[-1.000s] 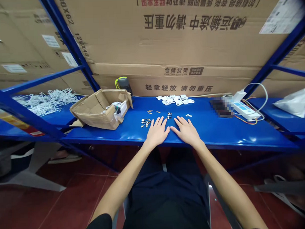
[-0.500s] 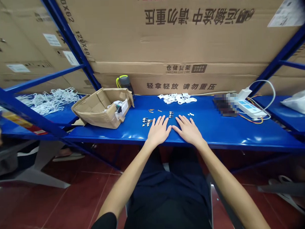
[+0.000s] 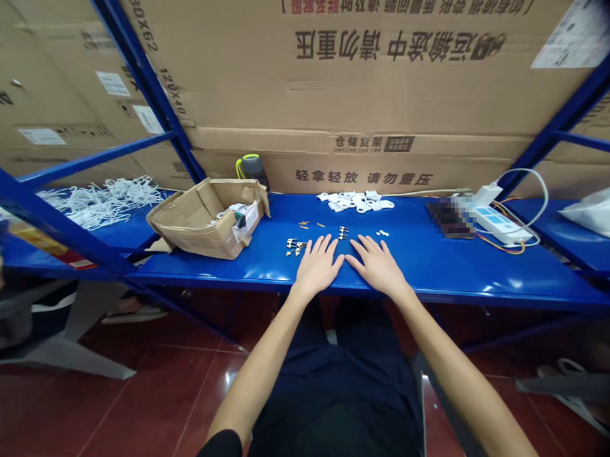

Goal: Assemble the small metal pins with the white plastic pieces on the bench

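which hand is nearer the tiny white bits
Right. The right hand lies just in front of the tiny white bits; the left hand is farther off, to their left.

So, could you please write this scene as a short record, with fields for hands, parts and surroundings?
Left hand: palm down on the blue tabletop
Right hand: palm down beside it, thumbs close together
Metal parts: beyond the thumbs and beside the left hand
White plastic pieces: spread near the back edge
Left side: open cardboard box, bottle behind it
Right side: white power strip
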Action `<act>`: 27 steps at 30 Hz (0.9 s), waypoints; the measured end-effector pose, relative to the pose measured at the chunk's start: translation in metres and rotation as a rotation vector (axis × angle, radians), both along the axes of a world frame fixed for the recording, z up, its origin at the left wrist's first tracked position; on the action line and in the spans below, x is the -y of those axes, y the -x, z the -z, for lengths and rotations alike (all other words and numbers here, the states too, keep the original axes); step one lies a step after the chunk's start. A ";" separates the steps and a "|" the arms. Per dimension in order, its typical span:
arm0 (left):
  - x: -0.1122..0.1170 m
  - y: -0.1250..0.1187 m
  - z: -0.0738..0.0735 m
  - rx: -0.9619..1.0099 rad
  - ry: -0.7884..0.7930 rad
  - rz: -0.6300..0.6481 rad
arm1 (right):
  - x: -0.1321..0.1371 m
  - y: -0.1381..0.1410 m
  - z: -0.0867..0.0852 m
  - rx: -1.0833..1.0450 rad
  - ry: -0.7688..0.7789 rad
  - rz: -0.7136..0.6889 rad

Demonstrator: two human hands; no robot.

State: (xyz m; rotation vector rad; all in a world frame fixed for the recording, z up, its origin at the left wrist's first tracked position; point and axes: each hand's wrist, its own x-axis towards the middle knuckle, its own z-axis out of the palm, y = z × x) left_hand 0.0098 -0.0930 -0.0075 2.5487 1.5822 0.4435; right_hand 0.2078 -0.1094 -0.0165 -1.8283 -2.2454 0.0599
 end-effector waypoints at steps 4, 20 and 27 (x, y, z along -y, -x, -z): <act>0.002 0.001 0.000 0.029 -0.005 0.004 | -0.004 -0.001 0.003 -0.024 0.003 -0.006; -0.004 0.018 0.004 0.669 -0.227 0.006 | -0.044 0.051 -0.008 -0.035 0.128 -0.189; -0.009 0.063 -0.008 0.798 -0.376 -0.143 | -0.031 0.103 -0.011 -0.210 0.145 -0.278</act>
